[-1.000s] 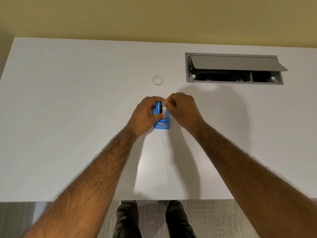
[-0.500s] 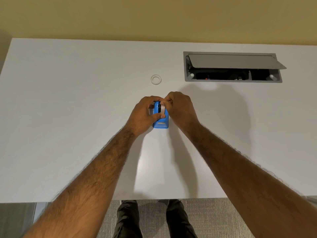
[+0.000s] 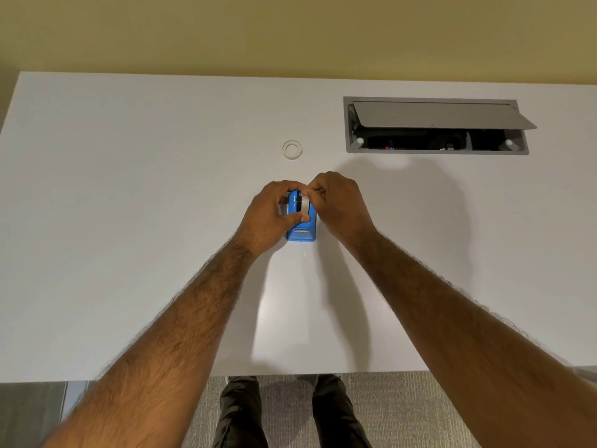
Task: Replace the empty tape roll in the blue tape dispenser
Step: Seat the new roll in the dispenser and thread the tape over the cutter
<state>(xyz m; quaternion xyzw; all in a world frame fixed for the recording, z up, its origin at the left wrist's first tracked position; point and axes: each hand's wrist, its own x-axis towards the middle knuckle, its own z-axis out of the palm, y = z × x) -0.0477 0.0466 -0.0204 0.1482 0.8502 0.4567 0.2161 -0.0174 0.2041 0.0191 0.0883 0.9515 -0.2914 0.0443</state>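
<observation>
The blue tape dispenser (image 3: 301, 233) stands on the white table (image 3: 129, 221), its cutter end toward me. My left hand (image 3: 271, 215) wraps around its left side, thumb across the top. A whitish tape roll (image 3: 304, 204) sits on edge in the dispenser around a dark hub. My right hand (image 3: 339, 205) pinches the top of that roll with thumb and fingertips. A small white ring, a bare tape core (image 3: 292, 149), lies flat on the table beyond the hands.
A grey cable hatch (image 3: 433, 124) with its lid propped open is set into the table at the back right. The table's near edge runs just above my dark trouser legs (image 3: 242, 412). A yellowish wall rises behind the table.
Both hands stay on the dispenser. My right fingertips have shifted slightly on the top of the roll; the dispenser stays where it was.
</observation>
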